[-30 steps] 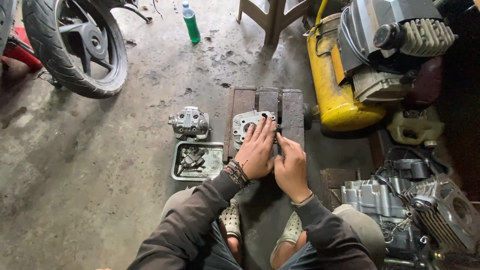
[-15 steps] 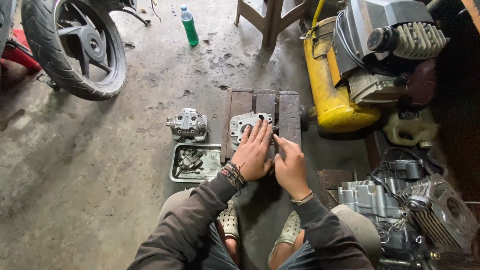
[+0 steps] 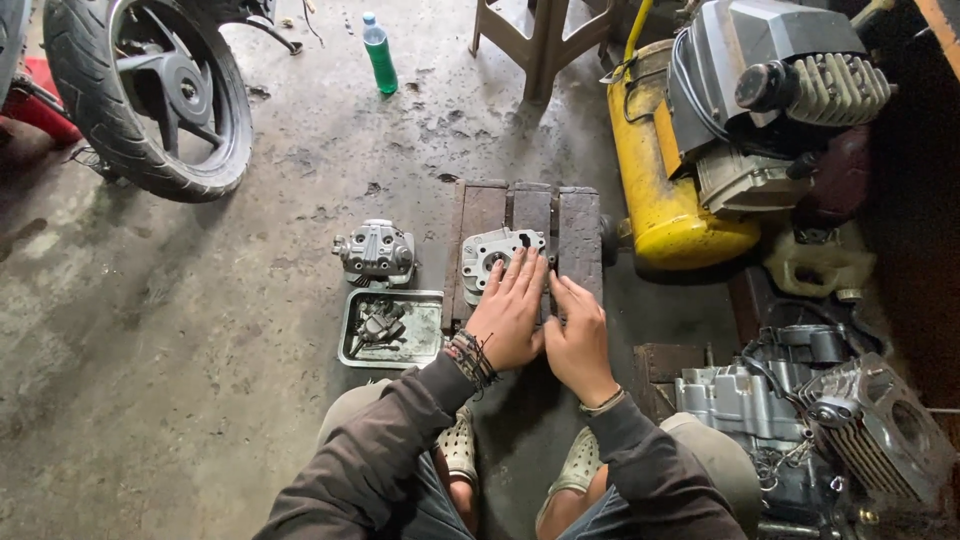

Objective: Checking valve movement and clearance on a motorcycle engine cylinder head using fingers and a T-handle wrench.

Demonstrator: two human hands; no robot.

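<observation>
A grey metal engine part [image 3: 487, 256] lies flat on a small wooden plank stand [image 3: 580, 235] on the floor in front of me. My left hand [image 3: 512, 312] rests flat on the part with fingers spread, covering its near side. My right hand [image 3: 577, 338] lies just right of it, its fingers on the part's right edge and the planks. I cannot tell whether a small tool is under the fingers.
A cylinder head [image 3: 376, 250] and a metal tray [image 3: 418, 330] with small parts sit to the left. A yellow compressor [image 3: 670, 190] stands right, an engine block [image 3: 800, 410] near right. Behind are a motorcycle wheel [image 3: 150, 90], a green bottle [image 3: 379, 55] and a stool [image 3: 540, 40].
Both hands stay on the engine part, with only a slight shift of the fingers. The view has moved a little.
</observation>
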